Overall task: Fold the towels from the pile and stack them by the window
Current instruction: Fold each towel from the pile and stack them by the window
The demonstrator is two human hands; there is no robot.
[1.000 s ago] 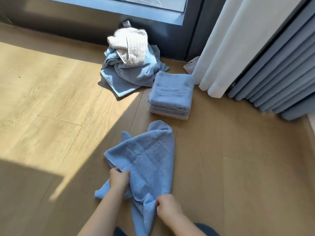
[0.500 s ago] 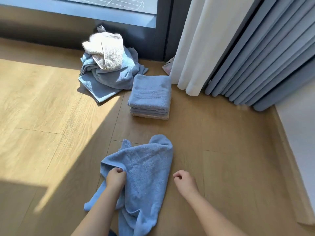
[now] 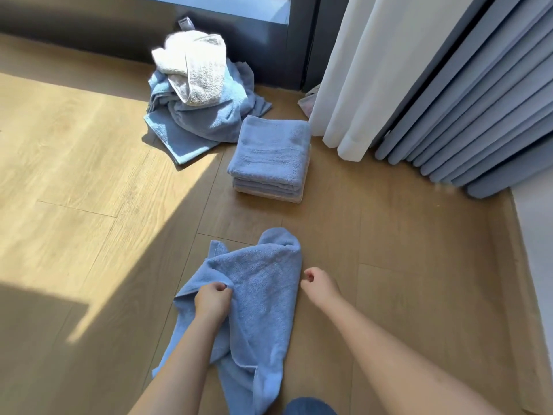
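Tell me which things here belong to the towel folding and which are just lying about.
Job: blue towel gripped by the left hand; right hand beside it; unfolded towel pile; folded towel stack.
Lying about: white curtain; blue curtain; small cloth by the curtain's foot.

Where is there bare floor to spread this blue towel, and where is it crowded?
Free: the strip between the blue towel and the folded stack; the wood right of the right hand, to the wall; the sunlit boards left of the left hand. Crowded: the window corner, with pile, stack and curtains close together.
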